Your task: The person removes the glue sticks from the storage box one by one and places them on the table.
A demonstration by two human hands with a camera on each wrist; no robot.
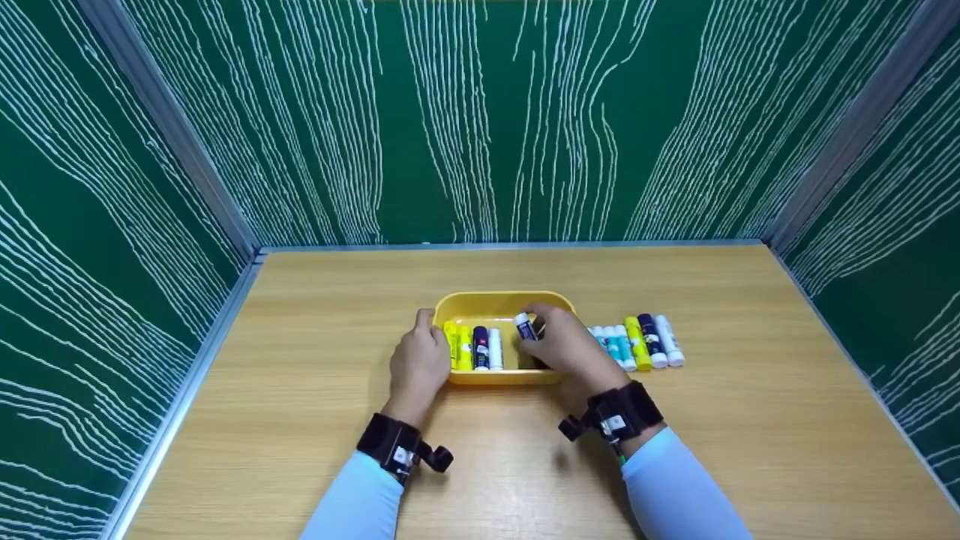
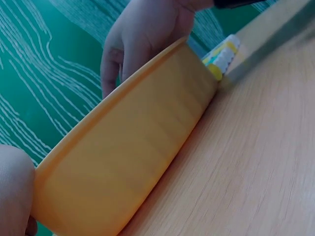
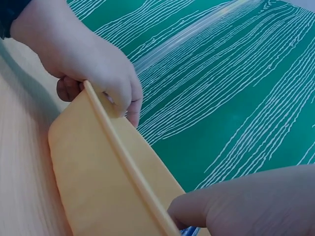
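White-capped tube [image 1: 526, 326], apparently pinched by right fingers [image 1: 541, 311], slants over yellow tray [image 1: 510, 377].

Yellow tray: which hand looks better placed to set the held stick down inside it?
Probably the right hand: it holds the dark, white-ended stick at the right part of the yellow tray. The left hand grips the tray's left end, so it seems better suited to steadying.

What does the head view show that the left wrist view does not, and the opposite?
Only the head view shows the tubes inside the yellow tray and the tube in the right hand. Only the left wrist view shows the tray's near wall from low down. Both show the tray, right hand, left hand, outside tubes, table and green wall.
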